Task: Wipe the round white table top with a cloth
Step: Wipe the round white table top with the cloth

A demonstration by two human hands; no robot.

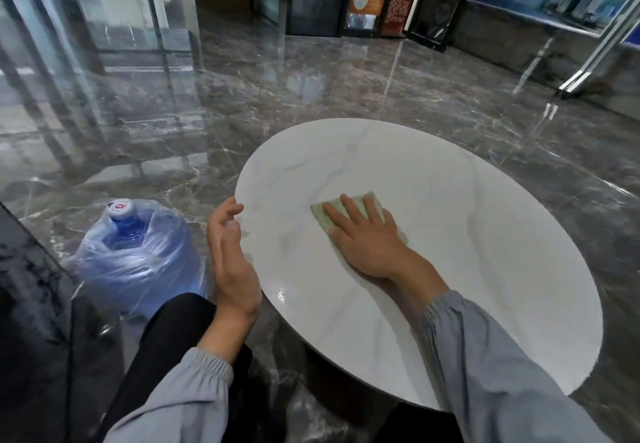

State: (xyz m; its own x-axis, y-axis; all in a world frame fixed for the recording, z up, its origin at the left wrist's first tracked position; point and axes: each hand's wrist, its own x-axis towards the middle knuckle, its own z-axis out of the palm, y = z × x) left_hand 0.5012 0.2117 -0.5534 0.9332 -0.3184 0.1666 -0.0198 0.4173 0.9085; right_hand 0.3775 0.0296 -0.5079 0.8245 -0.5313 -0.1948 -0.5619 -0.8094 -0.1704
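A round white table (485, 235) stands on a dark marble floor (346, 89); a green cloth (321, 216) lies flat toward its left edge, a wrapped water jug (138, 252) on the floor beside

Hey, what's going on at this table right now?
A person is wiping the round white table top. Their right hand presses a pale green cloth flat on it with straight fingers. The left hand is open at the table's left rim, holding nothing. A plastic-wrapped water jug stands on the floor nearby.
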